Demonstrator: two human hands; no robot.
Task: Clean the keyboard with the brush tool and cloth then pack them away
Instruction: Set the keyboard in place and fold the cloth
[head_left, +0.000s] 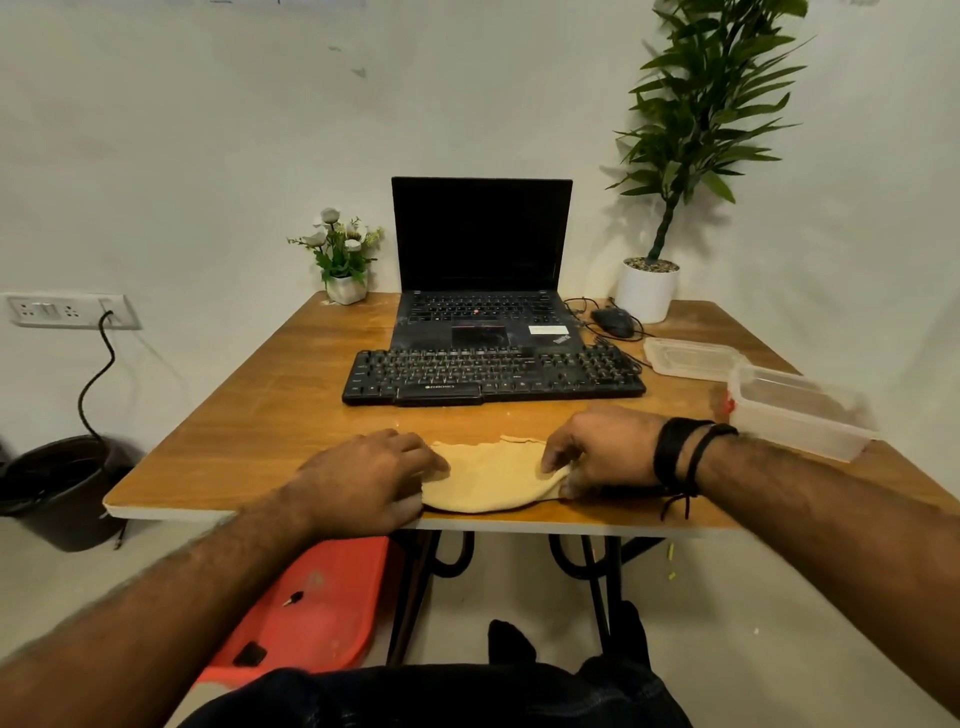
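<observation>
- The cloth (491, 480) lies flat at the near edge of the table (249, 415), folded over, its long axis running left to right between the two hands.
- The left hand (371, 480) rests on the cloth's left end, fingers curled down over it; whether they pinch the fabric or only press it is hard to tell from this angle.
- The right hand (597, 452) pinches the right end, thumb under a raised fold and fingers on top.
- The keyboard (493, 374) sits just beyond the cloth, parallel to it, in front of the laptop (480, 260).
- The open box (795, 410) stands to the right, nearer the right hand, with its lid (693, 356) behind it.
- The brush is not in view.
- Judged from this, the fold runs sideways, and the right hand then has the shorter carry to the box.
</observation>
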